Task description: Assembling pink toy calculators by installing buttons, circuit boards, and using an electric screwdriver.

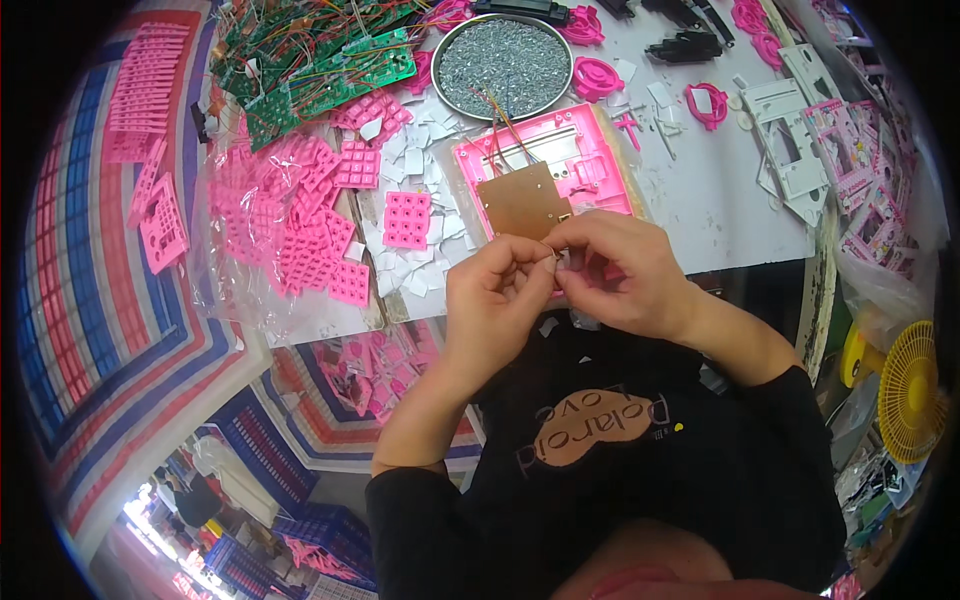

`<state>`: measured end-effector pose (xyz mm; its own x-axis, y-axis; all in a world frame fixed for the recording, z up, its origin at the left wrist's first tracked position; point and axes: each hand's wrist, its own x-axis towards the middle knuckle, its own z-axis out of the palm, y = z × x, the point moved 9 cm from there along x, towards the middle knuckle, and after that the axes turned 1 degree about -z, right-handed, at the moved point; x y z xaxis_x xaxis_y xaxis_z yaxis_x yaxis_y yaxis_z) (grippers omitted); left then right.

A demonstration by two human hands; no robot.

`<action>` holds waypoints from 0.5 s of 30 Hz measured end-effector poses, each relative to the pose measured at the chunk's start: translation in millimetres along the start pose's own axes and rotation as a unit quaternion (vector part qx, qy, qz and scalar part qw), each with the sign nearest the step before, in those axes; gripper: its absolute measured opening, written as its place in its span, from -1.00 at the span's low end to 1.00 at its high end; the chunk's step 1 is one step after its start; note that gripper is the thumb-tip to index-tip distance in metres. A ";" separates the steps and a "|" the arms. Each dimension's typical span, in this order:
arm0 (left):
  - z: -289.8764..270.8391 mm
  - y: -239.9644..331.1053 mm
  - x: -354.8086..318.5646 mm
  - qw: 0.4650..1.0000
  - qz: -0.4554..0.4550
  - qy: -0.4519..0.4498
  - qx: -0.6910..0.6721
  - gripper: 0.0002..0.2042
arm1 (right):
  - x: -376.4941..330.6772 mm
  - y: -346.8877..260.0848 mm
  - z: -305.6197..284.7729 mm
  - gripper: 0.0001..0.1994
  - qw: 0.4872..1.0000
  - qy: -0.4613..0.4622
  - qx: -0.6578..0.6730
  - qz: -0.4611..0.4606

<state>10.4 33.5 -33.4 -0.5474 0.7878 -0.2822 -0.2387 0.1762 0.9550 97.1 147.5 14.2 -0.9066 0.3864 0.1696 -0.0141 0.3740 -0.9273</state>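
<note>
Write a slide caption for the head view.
Left hand and right hand meet around a small whitish piece before a brown circuit board over a pink casing.

Casing's (604, 166) just past the left hand (500, 290) and right hand (622, 272), circuit board (522, 202) on it, dish (436, 72) of screws (505, 65) behind. Keypads (312, 225) pile up left of the left hand; fan's (908, 392) way off right.

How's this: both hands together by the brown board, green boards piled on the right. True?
No: the head view shows the green boards piled on the left, not the right. The left hand and right hand are together by the brown board.
</note>
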 end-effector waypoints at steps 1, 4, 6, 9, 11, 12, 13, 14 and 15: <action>0.0 -0.8 -0.5 1.000 0.007 -0.002 0.019 -0.95 | -2.1 4.7 0.9 -0.79 1.000 0.004 0.023 0.018; 1.7 2.7 -3.1 0.997 0.042 0.002 0.069 -0.96 | -2.6 1.9 -3.7 -0.81 0.998 0.031 0.011 -0.046; 2.4 5.2 -2.7 0.997 0.049 0.004 0.066 -0.96 | -2.2 -5.1 -5.6 -0.83 0.993 0.044 -0.042 -0.102; 1.2 4.7 -2.7 0.996 0.052 0.004 0.077 -0.96 | -3.1 -4.9 -4.7 -0.85 0.992 0.041 -0.048 -0.105; 0.6 3.7 -2.8 0.995 0.047 0.004 0.083 -0.96 | -3.4 -0.8 -4.7 -0.86 0.995 0.038 -0.026 -0.084; 0.5 3.4 -2.7 0.996 0.042 0.004 0.082 -0.96 | -3.6 1.7 -4.8 -0.86 0.996 0.041 -0.015 -0.075; 0.4 3.2 -2.5 0.996 0.037 0.005 0.081 -0.95 | -3.9 4.2 -4.8 -0.87 0.997 0.043 -0.003 -0.066; 0.9 4.8 -2.5 0.996 0.037 0.004 0.087 -0.96 | -4.4 9.8 -4.2 -0.87 0.998 0.045 0.018 -0.038; 1.4 7.5 -3.1 0.995 0.036 0.005 0.093 -0.96 | -5.7 14.3 -3.2 -0.87 0.998 0.047 0.040 -0.012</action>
<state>11.4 33.2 -25.2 -0.5653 0.7973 -0.2114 -0.0457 0.2257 0.9731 103.4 153.4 1.0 -0.8621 0.4574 0.2184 -0.0720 0.3160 -0.9460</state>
